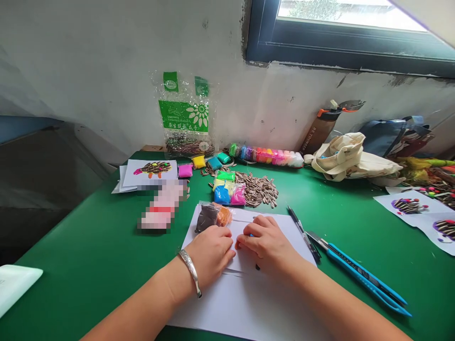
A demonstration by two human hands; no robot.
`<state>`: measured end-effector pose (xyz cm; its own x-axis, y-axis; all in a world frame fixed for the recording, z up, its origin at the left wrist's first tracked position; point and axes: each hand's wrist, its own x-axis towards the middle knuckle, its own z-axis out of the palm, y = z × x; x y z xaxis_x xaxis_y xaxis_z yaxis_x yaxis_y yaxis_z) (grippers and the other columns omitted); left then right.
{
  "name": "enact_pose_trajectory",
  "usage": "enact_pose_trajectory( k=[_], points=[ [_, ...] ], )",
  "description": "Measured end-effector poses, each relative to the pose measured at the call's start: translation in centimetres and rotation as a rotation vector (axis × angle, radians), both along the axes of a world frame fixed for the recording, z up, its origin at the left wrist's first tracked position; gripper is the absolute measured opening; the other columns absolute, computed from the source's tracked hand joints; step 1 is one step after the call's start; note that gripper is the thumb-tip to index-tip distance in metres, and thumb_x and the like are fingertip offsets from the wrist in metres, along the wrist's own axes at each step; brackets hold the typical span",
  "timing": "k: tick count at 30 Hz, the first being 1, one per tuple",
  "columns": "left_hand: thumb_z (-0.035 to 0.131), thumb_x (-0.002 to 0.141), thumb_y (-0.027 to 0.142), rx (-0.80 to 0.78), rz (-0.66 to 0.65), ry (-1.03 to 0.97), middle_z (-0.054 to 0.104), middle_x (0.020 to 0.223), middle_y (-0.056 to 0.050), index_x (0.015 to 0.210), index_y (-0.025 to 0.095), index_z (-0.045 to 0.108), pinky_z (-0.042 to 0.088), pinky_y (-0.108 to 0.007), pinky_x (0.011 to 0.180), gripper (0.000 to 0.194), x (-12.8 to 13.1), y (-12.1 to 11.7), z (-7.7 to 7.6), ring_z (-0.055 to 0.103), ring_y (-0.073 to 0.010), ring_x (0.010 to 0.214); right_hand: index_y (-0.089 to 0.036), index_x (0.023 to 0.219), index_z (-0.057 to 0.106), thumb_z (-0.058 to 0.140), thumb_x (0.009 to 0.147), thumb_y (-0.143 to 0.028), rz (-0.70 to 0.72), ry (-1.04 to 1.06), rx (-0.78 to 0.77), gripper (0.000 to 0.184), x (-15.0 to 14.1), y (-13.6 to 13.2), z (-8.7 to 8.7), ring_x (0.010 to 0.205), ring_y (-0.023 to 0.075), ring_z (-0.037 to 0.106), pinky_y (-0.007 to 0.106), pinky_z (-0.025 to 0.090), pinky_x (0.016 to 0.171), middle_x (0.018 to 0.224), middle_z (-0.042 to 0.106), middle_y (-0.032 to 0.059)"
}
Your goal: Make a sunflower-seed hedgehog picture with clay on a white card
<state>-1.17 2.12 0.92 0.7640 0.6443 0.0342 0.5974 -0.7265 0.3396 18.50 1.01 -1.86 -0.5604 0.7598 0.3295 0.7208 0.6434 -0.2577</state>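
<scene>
A tiny blue bit (251, 235) peeks out under the right hand (268, 244), in the far half of the white paper (227, 305).
The right grip is bent in; I can't tell if it pinches the bit. The left hand (210, 251) has its grip curled almost closed, and I can't see anything in it. Pressing softly and keeping the paper flat should help. A dark packet (206, 217) and an orange packet (223, 215) sit at its far left corner, sunflower seeds (261, 189) past its far edge, a blue craft knife (368, 275) past its right edge.
</scene>
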Motion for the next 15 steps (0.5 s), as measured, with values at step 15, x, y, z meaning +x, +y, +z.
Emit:
enact_pose_trajectory(
  k=[15],
  points=[
    [0.047, 0.089, 0.013, -0.001, 0.004, -0.008, 0.065, 0.088, -0.007, 0.084, 0.014, 0.067, 0.047, -0.031, 0.083, 0.021, 0.1, 0.1, 0.2, 0.059, -0.0191, 0.086, -0.026, 0.090, 0.070, 0.053, 0.081, -0.007, -0.007, 0.045, -0.230, 0.027, 0.4, -0.3, 1.8, 0.079, 0.0175, 0.045, 0.031, 0.032, 0.074, 0.080, 0.064, 0.0022]
  ],
)
